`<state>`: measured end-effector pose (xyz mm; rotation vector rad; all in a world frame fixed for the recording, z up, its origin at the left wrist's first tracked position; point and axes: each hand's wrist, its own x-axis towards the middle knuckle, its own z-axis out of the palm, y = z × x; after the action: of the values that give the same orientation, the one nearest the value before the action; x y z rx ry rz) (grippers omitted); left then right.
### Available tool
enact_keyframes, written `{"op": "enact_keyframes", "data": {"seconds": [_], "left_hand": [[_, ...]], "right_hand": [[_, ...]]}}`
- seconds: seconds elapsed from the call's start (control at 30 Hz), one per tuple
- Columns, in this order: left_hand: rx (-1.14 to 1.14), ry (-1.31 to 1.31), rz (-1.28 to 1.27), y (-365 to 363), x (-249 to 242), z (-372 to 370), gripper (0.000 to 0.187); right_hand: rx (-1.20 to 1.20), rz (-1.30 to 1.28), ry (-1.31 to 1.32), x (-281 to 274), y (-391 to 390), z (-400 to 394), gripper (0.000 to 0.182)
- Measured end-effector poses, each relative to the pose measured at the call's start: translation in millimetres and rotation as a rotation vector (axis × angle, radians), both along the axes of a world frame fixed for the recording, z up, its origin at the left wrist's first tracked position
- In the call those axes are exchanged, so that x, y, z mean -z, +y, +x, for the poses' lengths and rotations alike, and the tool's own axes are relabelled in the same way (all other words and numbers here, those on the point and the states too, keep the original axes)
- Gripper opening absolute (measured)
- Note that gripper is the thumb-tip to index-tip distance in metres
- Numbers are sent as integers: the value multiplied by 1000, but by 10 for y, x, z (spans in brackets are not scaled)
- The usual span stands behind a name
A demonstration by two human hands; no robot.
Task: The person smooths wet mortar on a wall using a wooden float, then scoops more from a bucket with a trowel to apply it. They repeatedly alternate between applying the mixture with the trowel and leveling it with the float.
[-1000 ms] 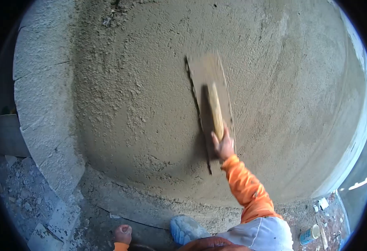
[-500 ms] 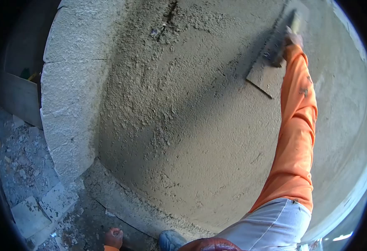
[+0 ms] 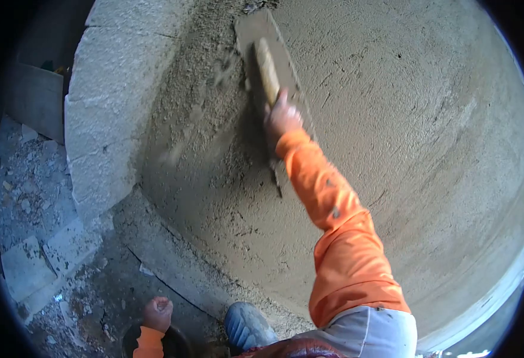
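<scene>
My right hand (image 3: 284, 118) grips the light handle of a long plastering float (image 3: 269, 28). The float's flat blade lies against the wet grey plaster on the wall (image 3: 387, 125), close to the left corner. Rough, grainy plaster shows left of the blade, and a smoother surface spreads to its right. Down at the lower left, my left hand (image 3: 158, 313) is curled into a fist, with nothing visible in it. It is over a dark round container (image 3: 175, 343), partly hidden by the hand and sleeve.
A pale block wall edge (image 3: 110, 107) borders the plaster on the left. Broken rubble (image 3: 32, 185) and flat slabs (image 3: 26, 268) lie on the floor at left. A grey-blue boot (image 3: 247, 327) stands near the foot of the wall.
My right hand has swept the float from the upper right across to the left, near the corner. My left hand shows slightly higher, and more of the boot is in view.
</scene>
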<state>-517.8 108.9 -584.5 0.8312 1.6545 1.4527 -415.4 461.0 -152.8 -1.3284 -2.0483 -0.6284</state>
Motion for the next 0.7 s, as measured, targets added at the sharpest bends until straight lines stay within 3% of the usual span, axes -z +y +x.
{"op": "enact_keyframes", "data": {"seconds": [0.2,0.3,0.37,0.47,0.7], "left_hand": [[-12,56,30,-315,-350,-5,17],[-54,138,73,-388,-111,-63,20],[-61,170,76,-533,-160,-75,22],[-66,132,10,-533,-340,-168,22],[-129,94,62,-434,-127,-325,21]], "right_hand": [[24,-206,-141,1779,-139,632,77],[55,-336,-166,2322,-351,988,76],[110,-409,-172,2392,-568,1113,73],[98,-332,-196,2003,-416,1074,71],[71,-1,-1,-165,-281,452,63]]}}
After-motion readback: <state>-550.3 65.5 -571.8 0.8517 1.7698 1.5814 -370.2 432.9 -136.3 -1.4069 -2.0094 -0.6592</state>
